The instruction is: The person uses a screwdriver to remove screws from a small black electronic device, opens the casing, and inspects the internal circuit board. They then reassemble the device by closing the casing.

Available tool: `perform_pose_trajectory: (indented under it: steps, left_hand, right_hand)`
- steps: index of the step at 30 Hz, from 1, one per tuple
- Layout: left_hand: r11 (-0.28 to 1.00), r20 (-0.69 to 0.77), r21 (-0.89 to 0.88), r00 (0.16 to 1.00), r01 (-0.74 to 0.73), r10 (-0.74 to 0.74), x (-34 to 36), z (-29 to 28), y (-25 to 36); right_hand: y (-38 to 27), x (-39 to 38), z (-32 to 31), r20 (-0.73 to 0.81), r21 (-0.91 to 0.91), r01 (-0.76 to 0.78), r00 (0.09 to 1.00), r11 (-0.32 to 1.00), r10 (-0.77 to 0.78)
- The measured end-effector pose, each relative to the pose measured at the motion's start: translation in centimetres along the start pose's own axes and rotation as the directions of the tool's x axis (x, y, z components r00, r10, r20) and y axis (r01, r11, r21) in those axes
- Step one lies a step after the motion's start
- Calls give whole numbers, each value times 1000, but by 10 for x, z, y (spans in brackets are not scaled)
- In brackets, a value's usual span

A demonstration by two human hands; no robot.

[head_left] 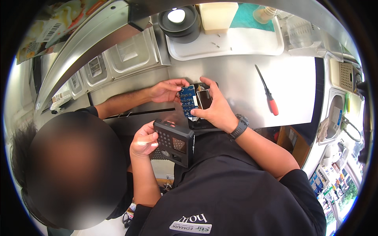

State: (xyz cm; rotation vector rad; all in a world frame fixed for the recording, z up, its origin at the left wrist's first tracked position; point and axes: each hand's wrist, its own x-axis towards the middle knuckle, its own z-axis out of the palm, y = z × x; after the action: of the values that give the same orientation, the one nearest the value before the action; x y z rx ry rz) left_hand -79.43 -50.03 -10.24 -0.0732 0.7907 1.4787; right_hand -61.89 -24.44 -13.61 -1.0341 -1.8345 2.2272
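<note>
My left hand (142, 143) grips a black keypad housing (173, 142) by its left side, with its buttons and small window facing up. My right hand (219, 109), with a watch on the wrist, is closed around a blue circuit board (188, 101) and a small display (204, 98). Its thumb presses near the board's lower corner, and a finger reaches past the display's top. Beneath them lies a black casing (202, 124), partly covered. A co-worker's hand (169, 91) reaches in from the left and touches the board's upper left corner.
A screwdriver (269, 98) with a red and black handle lies on the steel counter (236, 78) to the right. Several small screws are on the white tray (252, 45) at the back, beside a dark round container (179, 25). The co-worker stands close on my left.
</note>
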Motion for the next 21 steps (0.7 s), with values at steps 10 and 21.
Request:
perform_pose_trajectory:
  steps: [10, 21]
  left_hand:
    - [998, 46, 55, 999, 13, -15, 0, 6, -1]
    - [992, 11, 113, 999, 50, -51, 1, 15, 4]
  right_hand:
    - [-5, 0, 4, -55, -25, -27, 998, 999, 25]
    - [0, 8, 11, -106, -47, -60, 993, 997, 55]
